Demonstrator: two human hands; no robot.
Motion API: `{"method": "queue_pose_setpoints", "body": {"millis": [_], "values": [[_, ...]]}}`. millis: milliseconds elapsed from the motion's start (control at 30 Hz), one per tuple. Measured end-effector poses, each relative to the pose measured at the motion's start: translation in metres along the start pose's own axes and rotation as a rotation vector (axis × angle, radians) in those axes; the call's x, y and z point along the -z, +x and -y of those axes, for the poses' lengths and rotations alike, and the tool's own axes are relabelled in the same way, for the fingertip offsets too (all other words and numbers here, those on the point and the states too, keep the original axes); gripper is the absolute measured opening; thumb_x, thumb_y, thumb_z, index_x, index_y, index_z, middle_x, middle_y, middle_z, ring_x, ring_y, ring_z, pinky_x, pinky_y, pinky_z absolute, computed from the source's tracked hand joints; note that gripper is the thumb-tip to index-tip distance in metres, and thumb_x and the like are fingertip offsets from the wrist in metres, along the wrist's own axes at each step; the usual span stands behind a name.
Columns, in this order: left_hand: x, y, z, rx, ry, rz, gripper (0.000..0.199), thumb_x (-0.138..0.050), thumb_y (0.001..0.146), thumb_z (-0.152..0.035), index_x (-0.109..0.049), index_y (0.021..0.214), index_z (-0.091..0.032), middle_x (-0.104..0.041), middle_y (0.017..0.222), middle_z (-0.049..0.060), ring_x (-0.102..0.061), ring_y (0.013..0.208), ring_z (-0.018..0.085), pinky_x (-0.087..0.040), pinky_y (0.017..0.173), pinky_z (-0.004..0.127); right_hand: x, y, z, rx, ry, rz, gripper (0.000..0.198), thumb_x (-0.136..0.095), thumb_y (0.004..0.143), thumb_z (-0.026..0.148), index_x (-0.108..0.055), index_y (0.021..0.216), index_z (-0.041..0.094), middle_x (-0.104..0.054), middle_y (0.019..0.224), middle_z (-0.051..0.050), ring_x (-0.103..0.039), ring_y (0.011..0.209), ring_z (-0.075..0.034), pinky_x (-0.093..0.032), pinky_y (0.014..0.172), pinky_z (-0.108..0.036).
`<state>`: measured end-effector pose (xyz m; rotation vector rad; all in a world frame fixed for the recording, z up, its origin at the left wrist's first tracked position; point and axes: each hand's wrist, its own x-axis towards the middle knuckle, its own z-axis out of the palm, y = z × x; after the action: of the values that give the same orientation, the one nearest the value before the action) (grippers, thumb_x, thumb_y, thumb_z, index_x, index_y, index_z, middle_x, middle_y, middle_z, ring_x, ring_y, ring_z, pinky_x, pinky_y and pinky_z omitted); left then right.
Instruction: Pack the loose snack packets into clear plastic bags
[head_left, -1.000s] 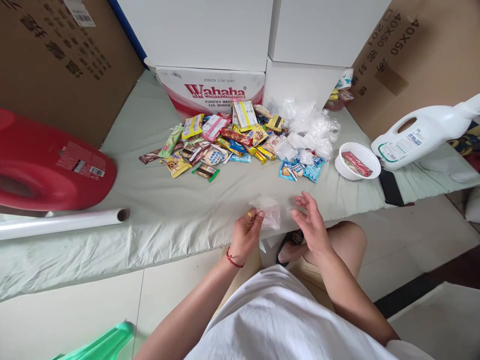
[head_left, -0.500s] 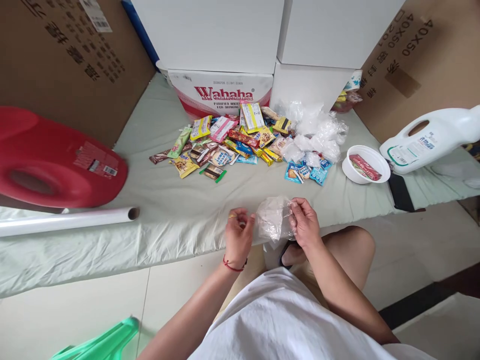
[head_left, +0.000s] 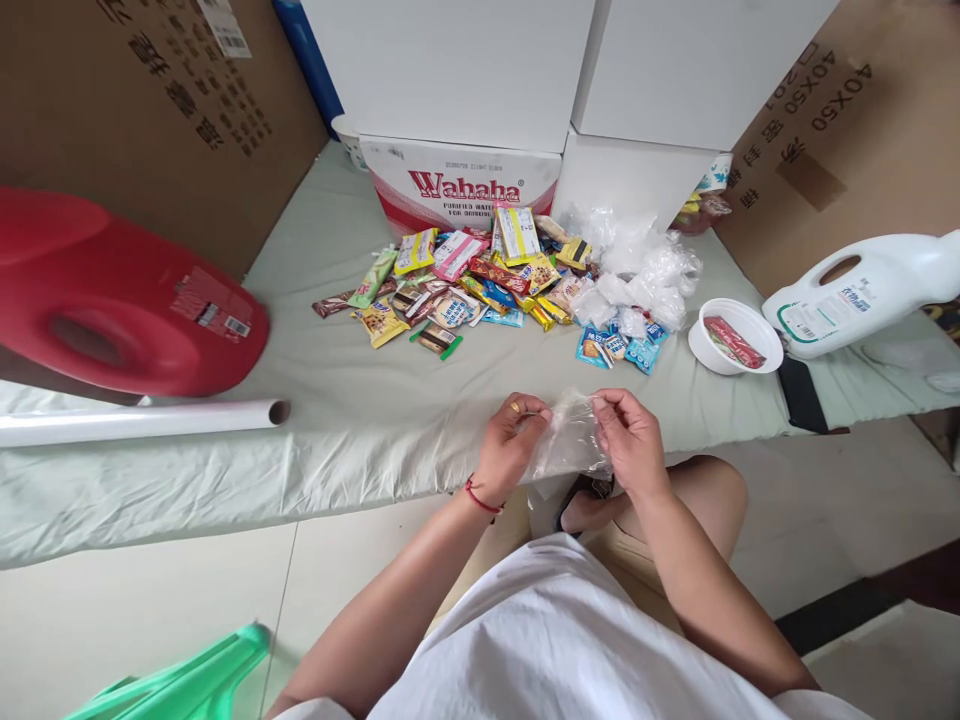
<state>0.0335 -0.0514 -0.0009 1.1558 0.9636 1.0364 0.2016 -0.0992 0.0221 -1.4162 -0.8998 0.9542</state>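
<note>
A cloth-covered tabletop [head_left: 390,400] extends ahead of the grip and to both sides of it. Beyond it, far left and far right, stand brown cardboard boxes [head_left: 187,190], with white boxes [head_left: 442,70] stacked on a Wahaha carton [head_left: 465,190] straight ahead; the carton presumably sits lowest to bear the load. A red jug [head_left: 150,265] lies well to the left of the grip, cut by the picture edge. A heap of wrapped snacks [head_left: 457,305] is noted ahead and to the left, against the carton, apparently massed there so that the near strip remains free for handwork. A white bottle [head_left: 885,275] is recorded well to the right. A clump of clear plastic [head_left: 637,255] adjoins the heap, ahead and slightly right. A white bowl [head_left: 701,345], ahead and to the right, contains a red packet [head_left: 733,342]; its wall probably prevents the contents straying. The left hand [head_left: 525,430] and right hand [head_left: 619,425] each pinch, between thumb and fingers, an opposite side of a clear plastic bag [head_left: 570,440], suspended between them at the tabletop's near edge; two-sided pinching would keep such limp film spread. Small blue sachets [head_left: 643,355] rest just beyond the right hand.
</note>
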Motion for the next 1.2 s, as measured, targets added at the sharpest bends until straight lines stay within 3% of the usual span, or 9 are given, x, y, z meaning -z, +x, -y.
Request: {"method": "queue_pose_setpoints", "body": {"millis": [100,200,400,533,733,867,1000,1100,1200], "values": [[0.010,0.003,-0.006,0.146,-0.197,0.022,0.033,-0.072,0.085,-0.051,-0.059,0.086,-0.021,-0.065,0.083,0.001,-0.063,0.078,0.015,-0.049,0.075,0.029,0.021,0.009,0.009,0.045,-0.175,0.047,0.029,-0.072,0.091,0.052,-0.072,0.094,0.023,-0.050,0.062,0.005,-0.039,0.052,-0.010,-0.030,0.046,-0.023],[0.013,0.003,-0.008,0.158,-0.179,-0.066,0.038,-0.066,0.089,-0.058,-0.051,0.090,-0.023,-0.063,0.084,-0.002,-0.061,0.069,0.013,-0.047,0.069,0.028,0.031,0.013,0.018,0.092,-0.308,0.084,0.030,-0.071,0.091,0.051,-0.072,0.092,0.021,-0.051,0.063,0.004,-0.042,0.056,-0.011,-0.034,0.051,-0.023],[-0.014,-0.008,0.003,-0.105,0.225,0.040,0.049,-0.086,0.071,-0.046,-0.066,0.110,-0.023,-0.067,0.123,0.009,-0.061,0.117,0.026,-0.048,0.099,0.040,0.014,0.003,0.027,0.125,-0.337,0.102,0.029,-0.066,0.094,0.050,-0.069,0.090,0.020,-0.056,0.066,0.003,-0.047,0.059,-0.012,-0.039,0.056,-0.024],[-0.029,-0.005,0.012,-0.040,0.220,-0.033,0.010,-0.069,0.086,-0.031,-0.066,0.082,-0.022,-0.068,0.092,0.003,-0.064,0.094,0.020,-0.049,0.091,0.036,0.011,-0.002,0.029,0.141,-0.358,0.158,0.029,-0.065,0.094,0.048,-0.070,0.091,0.020,-0.062,0.073,0.001,-0.051,0.062,-0.013,-0.042,0.059,-0.025],[-0.024,0.007,0.007,0.007,-0.064,-0.220,0.013,-0.054,0.094,-0.031,-0.049,0.084,-0.023,-0.059,0.069,-0.004,-0.057,0.066,0.013,-0.046,0.068,0.026,0.034,0.000,0.028,0.165,-0.707,0.312,0.026,-0.070,0.089,0.032,-0.071,0.113,0.023,-0.061,0.081,0.001,-0.053,0.064,-0.014,-0.044,0.063,-0.027],[-0.011,0.008,0.001,-0.080,0.123,-0.286,0.016,-0.050,0.099,-0.035,-0.047,0.087,-0.025,-0.045,0.063,-0.008,-0.043,0.055,0.012,-0.036,0.058,0.025,0.043,0.003,0.022,0.284,-0.963,0.209,0.018,-0.057,0.091,0.024,-0.074,0.098,0.023,-0.064,0.093,-0.006,-0.061,0.088,-0.023,-0.049,0.082,-0.036],[0.000,0.004,0.005,-0.119,0.381,-0.236,0.017,-0.052,0.098,-0.036,-0.051,0.086,-0.024,-0.048,0.066,-0.006,-0.047,0.060,0.013,-0.037,0.062,0.026,0.038,0.010,0.012,0.234,-0.566,-0.061,0.015,-0.065,0.088,0.037,-0.069,0.091,0.023,-0.064,0.101,-0.008,-0.062,0.101,-0.026,-0.054,0.086,-0.039],[-0.003,-0.001,0.008,-0.132,0.410,-0.252,0.017,-0.050,0.098,-0.037,-0.052,0.087,-0.024,-0.055,0.073,-0.003,-0.053,0.067,0.015,-0.040,0.068,0.027,0.021,0.015,0.004,-0.003,-0.047,-0.195,0.026,-0.069,0.084,0.047,-0.057,0.092,0.025,-0.062,0.086,-0.001,-0.063,0.077,-0.018,-0.053,0.063,-0.030],[-0.003,-0.003,0.007,-0.115,0.394,-0.297,0.021,-0.050,0.098,-0.042,-0.052,0.087,-0.024,-0.047,0.065,-0.006,-0.046,0.059,0.014,-0.036,0.061,0.026,0.010,0.019,-0.002,-0.128,0.110,-0.290,0.034,-0.072,0.078,0.048,-0.052,0.093,0.026,-0.053,0.068,0.007,-0.048,0.051,-0.011,-0.036,0.042,-0.021]]}}
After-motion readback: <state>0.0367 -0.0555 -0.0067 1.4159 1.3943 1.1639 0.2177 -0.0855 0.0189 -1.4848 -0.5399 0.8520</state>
